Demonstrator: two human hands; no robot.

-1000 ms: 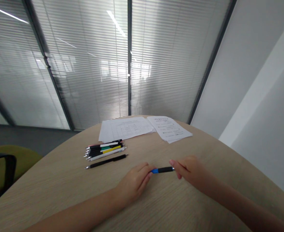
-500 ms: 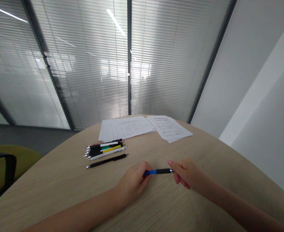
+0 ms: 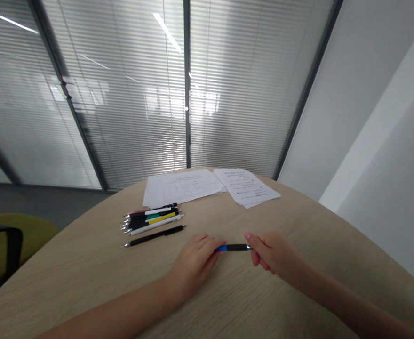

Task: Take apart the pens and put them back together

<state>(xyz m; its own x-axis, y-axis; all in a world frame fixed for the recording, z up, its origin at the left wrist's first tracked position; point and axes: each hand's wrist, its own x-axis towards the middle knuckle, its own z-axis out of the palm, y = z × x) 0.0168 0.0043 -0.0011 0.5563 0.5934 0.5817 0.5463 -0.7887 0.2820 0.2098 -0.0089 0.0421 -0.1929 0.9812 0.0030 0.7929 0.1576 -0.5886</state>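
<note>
A black pen with a blue end (image 3: 232, 247) lies nearly level between my hands, just above the wooden tabletop. My left hand (image 3: 194, 264) pinches its blue end in the fingertips. At the other end, my right hand (image 3: 268, 252) holds the metal tip between finger and thumb. To the left of my hands lies a bundle of several pens (image 3: 153, 221) in white, black, yellow and green. A single black pen (image 3: 154, 236) rests just in front of that bundle.
Two sets of printed papers (image 3: 182, 188) (image 3: 245, 187) lie at the table's far edge. Behind them stand glass partitions with blinds (image 3: 122, 94). A white wall (image 3: 369, 117) runs along the right, and a green chair with a black armrest (image 3: 9, 249) stands at the left.
The pen has gone from tilted to nearly level. My left fingers have closed around its blue end, and the hands have drawn slightly closer together.
</note>
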